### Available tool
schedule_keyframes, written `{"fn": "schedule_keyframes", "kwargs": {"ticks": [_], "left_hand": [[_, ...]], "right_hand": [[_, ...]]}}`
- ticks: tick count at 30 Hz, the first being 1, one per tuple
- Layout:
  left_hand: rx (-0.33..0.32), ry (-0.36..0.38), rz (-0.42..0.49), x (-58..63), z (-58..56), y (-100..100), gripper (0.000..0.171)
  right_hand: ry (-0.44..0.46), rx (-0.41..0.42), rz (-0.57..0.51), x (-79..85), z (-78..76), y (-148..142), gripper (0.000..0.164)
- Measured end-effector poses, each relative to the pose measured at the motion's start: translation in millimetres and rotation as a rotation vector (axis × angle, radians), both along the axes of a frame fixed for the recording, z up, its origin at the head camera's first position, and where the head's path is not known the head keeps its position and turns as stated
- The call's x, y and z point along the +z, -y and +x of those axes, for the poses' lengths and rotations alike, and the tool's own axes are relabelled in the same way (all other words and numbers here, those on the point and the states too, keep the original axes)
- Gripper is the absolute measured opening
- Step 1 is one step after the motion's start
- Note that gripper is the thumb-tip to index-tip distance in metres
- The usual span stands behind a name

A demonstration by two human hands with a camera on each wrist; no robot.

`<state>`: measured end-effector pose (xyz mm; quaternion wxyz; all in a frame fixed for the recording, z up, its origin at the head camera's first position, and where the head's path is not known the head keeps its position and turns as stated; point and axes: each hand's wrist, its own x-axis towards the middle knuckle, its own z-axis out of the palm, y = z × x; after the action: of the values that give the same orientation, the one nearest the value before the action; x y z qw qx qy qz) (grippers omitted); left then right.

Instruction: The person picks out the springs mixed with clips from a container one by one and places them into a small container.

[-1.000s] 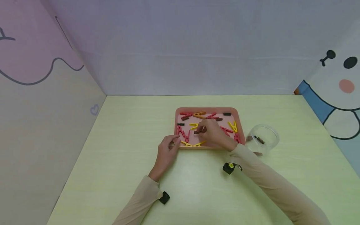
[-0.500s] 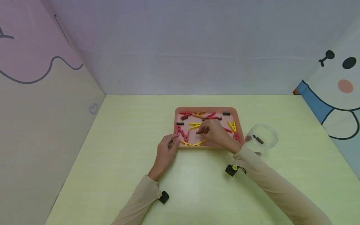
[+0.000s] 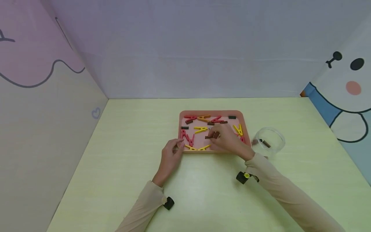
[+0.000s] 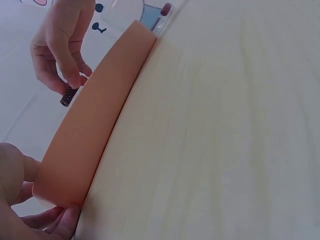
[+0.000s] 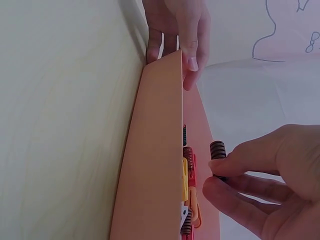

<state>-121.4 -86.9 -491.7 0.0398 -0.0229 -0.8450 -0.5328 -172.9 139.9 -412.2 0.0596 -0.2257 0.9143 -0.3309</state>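
Observation:
A pink-orange tray [image 3: 213, 112] lies on the table, holding red, yellow and orange plastic clips with dark springs scattered among them. My left hand [image 3: 170, 158] grips the tray's near left corner, thumb over the rim and fingers outside the wall. Above the tray's middle, my right hand [image 3: 227, 138] pinches a dark coil spring [image 5: 217, 149] between thumb and fingertips. In the left wrist view the spring [image 4: 67, 97] sticks out past those fingertips, just over the rim. Yellow clips [image 3: 200, 129] lie to the left of this hand. Its back and wrist hide the tray's near right part.
A clear round plastic container [image 3: 272, 129] stands right of the tray, with a dark spring [image 3: 266, 144] and other small dark pieces seen at it. The pale wooden table [image 3: 130, 135] runs back to a plain wall. Printed side walls stand left and right.
My right hand has shifted a little to the right over the tray, the spring still pinched in its fingers. The left hand stays at the tray's corner.

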Motion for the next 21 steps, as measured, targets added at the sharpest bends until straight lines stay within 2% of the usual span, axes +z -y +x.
{"fn": "schedule_keyframes", "kwargs": {"ticks": [5, 13, 21], "left_hand": [[0.006, 0.009, 0.002, -1.7, -0.4, 0, 0.029], [0.004, -0.004, 0.013, -2.4, -1.4, 1, 0.028], [0.007, 0.009, 0.002, -3.0, -0.3, 0, 0.03]], "right_hand": [[-0.048, 0.001, -0.005, 2.3, 2.6, -6, 0.009], [-0.068, 0.003, -0.026, 11.2, 7.5, -16, 0.011], [-0.144, -0.006, -0.004, 19.3, 12.9, -27, 0.012]]}}
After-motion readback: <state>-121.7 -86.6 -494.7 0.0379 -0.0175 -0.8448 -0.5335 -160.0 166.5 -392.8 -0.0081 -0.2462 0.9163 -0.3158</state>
